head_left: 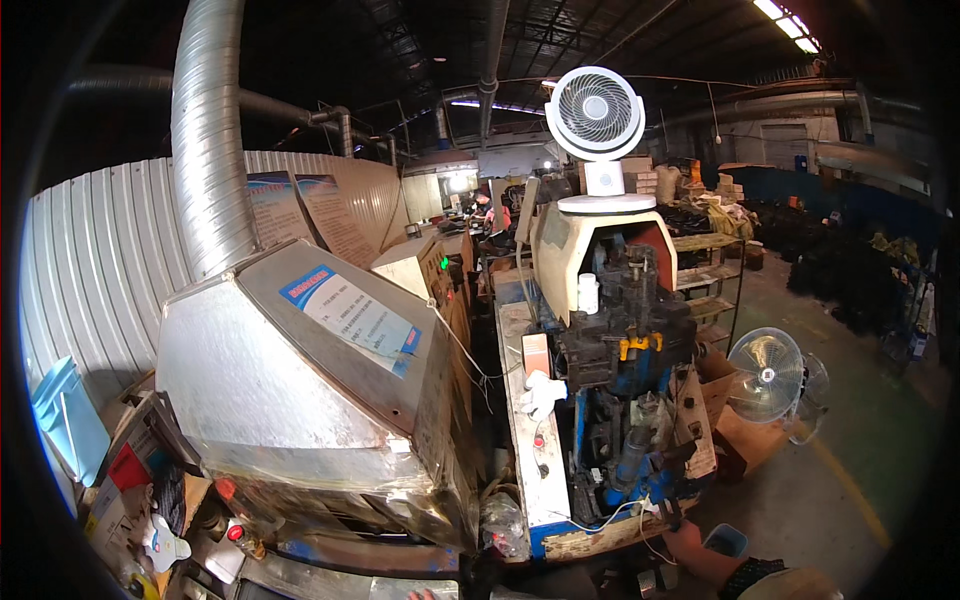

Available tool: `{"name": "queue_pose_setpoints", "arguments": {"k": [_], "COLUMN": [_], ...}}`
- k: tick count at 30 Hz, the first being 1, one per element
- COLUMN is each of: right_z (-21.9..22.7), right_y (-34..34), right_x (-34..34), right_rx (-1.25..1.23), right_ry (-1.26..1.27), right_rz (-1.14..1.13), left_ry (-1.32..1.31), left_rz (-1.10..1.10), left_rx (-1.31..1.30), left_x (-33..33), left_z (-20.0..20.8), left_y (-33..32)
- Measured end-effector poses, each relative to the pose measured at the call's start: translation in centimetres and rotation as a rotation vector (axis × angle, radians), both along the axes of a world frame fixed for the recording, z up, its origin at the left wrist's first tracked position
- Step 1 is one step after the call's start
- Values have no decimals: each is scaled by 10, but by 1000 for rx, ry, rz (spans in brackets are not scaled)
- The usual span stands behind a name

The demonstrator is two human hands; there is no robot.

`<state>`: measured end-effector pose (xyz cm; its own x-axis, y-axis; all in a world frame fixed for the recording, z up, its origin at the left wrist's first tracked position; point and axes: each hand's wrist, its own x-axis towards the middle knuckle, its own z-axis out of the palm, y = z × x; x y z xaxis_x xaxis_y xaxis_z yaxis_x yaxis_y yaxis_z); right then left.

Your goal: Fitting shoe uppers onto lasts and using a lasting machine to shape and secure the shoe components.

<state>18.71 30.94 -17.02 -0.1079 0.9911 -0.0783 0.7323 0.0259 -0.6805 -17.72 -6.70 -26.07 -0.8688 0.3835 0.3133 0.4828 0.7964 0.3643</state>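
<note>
My right hand (686, 541) reaches in from the lower right to the lower front of a blue and black machine (628, 400). Its fingers close around a small dark part (671, 514) whose kind I cannot make out. White cords (610, 522) hang beside that hand. Only the fingertips of my left hand (422, 595) show, at the bottom edge. They lie stretched out by a grey metal ledge (350, 588) below the hooded metal housing (290, 380); the rest of that hand is out of frame.
A white fan (597, 112) stands on the machine's cream cover (556, 250). White cloth (542, 395) lies on its side panel. A floor fan (766, 374) and cardboard (745, 440) stand right. Bottles (245, 540) clutter the lower left. A person (487, 212) sits far back.
</note>
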Motion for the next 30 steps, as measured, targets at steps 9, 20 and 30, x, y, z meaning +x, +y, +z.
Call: {"name": "queue_pose_setpoints", "arguments": {"k": [9, 20, 30], "right_z": [-14, 17, 18], "right_y": [5, -2, -1], "right_x": [3, -1, 1], "right_rx": [11, -194, -212], "right_ry": [27, 33, 65], "right_rz": [9, -27, -3], "left_ry": [-29, -43, -17], "left_rz": [2, 12, 13], "left_rx": [-78, -120, -134], "left_x": [3, 2, 0], "left_z": [11, 10, 8], "left_y": [-4, -1, -3]}}
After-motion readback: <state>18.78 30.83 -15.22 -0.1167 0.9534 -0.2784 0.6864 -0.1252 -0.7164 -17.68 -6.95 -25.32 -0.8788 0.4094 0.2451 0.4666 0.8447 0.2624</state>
